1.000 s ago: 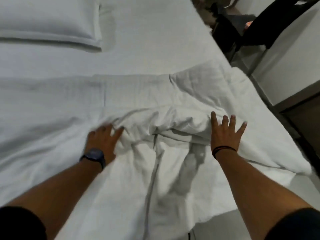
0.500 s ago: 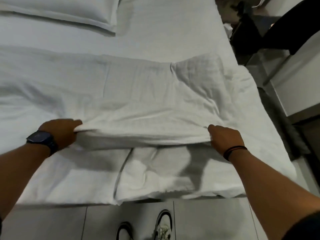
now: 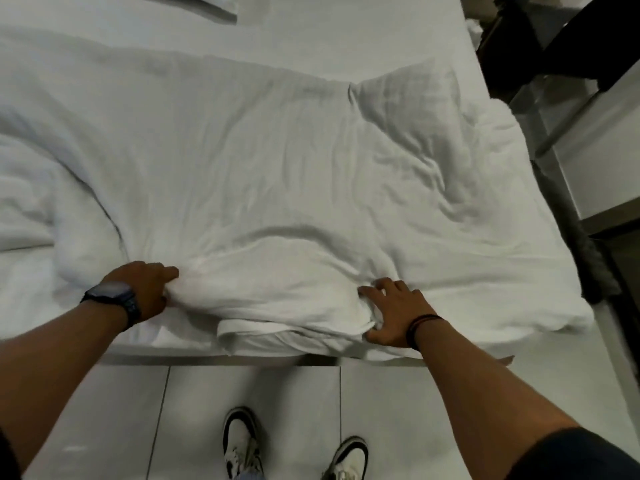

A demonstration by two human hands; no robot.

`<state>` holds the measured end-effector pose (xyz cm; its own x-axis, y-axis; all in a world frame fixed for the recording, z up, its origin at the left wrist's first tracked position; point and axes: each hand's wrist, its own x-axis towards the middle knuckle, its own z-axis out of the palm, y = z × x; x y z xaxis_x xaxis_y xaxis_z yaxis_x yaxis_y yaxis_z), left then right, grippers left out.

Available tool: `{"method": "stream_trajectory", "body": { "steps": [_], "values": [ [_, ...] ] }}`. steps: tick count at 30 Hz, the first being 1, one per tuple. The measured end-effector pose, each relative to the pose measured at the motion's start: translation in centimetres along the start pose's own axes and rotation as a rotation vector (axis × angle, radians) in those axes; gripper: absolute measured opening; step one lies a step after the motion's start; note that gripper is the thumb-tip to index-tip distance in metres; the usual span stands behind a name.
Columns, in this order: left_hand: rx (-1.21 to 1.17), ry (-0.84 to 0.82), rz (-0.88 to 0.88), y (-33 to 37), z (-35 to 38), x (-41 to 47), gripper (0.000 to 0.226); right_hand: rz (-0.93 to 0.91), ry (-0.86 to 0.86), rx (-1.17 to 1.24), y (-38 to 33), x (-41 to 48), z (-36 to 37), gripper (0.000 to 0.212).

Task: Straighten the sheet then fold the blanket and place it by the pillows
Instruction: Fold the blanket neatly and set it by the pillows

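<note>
A white blanket point(image 3: 277, 174) lies rumpled across the near half of the bed, its near edge bunched into a thick fold at the bed's foot. My left hand point(image 3: 142, 289), with a dark watch on the wrist, grips the blanket's fold at the left. My right hand point(image 3: 394, 311), with a dark band on the wrist, holds the same fold at the right, fingers curled into the cloth. The white sheet point(image 3: 346, 32) shows flat beyond the blanket. A corner of a white pillow point(image 3: 214, 5) peeks in at the top edge.
I stand at the foot of the bed on a grey tiled floor point(image 3: 104, 410), my white shoes point(image 3: 242, 441) just below the bed's edge. Dark furniture point(image 3: 540, 32) and a white cabinet point(image 3: 602, 140) line the bed's right side.
Both hands have pulled the blanket's edge toward the foot of the bed and now grip it bunched there. The view has tilted down, showing the floor and my shoes.
</note>
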<state>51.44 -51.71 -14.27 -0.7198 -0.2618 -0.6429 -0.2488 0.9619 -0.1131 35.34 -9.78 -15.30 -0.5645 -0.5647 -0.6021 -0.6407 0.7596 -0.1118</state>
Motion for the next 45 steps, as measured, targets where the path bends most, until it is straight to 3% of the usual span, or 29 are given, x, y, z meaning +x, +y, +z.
{"method": "stream_trajectory", "body": {
  "steps": [3,5,6,8,12,18,21,24,26,30,32,33,35,38,42,43,45],
  "values": [
    [0.051,-0.236,-0.026,1.3,-3.4,0.7,0.05,-0.031,-0.099,0.037,1.5,-0.2,-2.6,0.097],
    [0.082,-0.416,-0.026,2.6,-6.6,1.3,0.087,0.011,-0.065,0.081,2.6,-0.5,-4.4,0.097],
    [0.082,-0.447,-0.015,3.6,-8.4,1.7,0.104,0.038,-0.018,0.082,3.4,-0.6,-5.3,0.093],
    [0.015,-0.366,0.04,6.2,-11.5,2.6,0.116,0.078,0.084,0.047,5.0,-0.5,-7.0,0.077],
    [-0.262,0.022,0.145,13.9,-16.8,6.8,0.096,0.17,0.373,0.068,9.7,1.4,-10.3,0.052],
    [-0.486,0.351,0.247,26.6,-24.3,16.0,0.075,0.302,0.705,0.057,21.5,8.1,-15.5,0.036],
    [-0.662,0.508,0.206,30.9,-28.6,21.7,0.06,0.381,0.781,0.2,28.2,12.5,-19.0,0.038],
    [-0.818,0.669,0.116,33.1,-32.1,27.7,0.038,0.358,0.752,0.19,34.1,17.4,-21.8,0.046],
    [-0.804,0.686,0.063,32.6,-33.4,31.6,0.041,0.331,0.724,0.189,36.3,20.9,-23.6,0.056],
    [-0.478,0.531,-0.012,30.0,-35.2,38.0,0.107,0.328,0.597,0.213,38.3,28.6,-25.8,0.089],
    [-0.324,0.411,-0.033,29.2,-34.8,40.4,0.123,0.323,0.424,0.159,38.7,31.6,-25.0,0.085],
    [-0.227,0.352,-0.023,29.2,-34.4,41.4,0.116,0.3,0.398,0.118,38.9,32.5,-24.2,0.073],
    [-0.087,0.302,-0.015,29.6,-33.8,42.6,0.081,0.241,0.515,0.042,39.3,33.1,-23.0,0.05],
    [-0.19,0.491,0.027,30.7,-34.2,43.1,0.033,0.228,0.656,-0.023,41.5,32.9,-23.6,0.034],
    [-0.612,0.742,0.107,28.7,-34.8,42.0,0.034,0.736,0.693,0.022,45.7,30.8,-24.9,0.03],
    [-0.682,0.719,0.061,26.6,-34.7,41.7,0.043,0.84,0.676,0.064,45.5,30.4,-25.1,0.034],
    [-0.558,0.565,-0.08,21.5,-34.0,41.0,0.065,0.815,0.708,0.132,43.6,30.7,-26.2,0.044]
  ]
}}
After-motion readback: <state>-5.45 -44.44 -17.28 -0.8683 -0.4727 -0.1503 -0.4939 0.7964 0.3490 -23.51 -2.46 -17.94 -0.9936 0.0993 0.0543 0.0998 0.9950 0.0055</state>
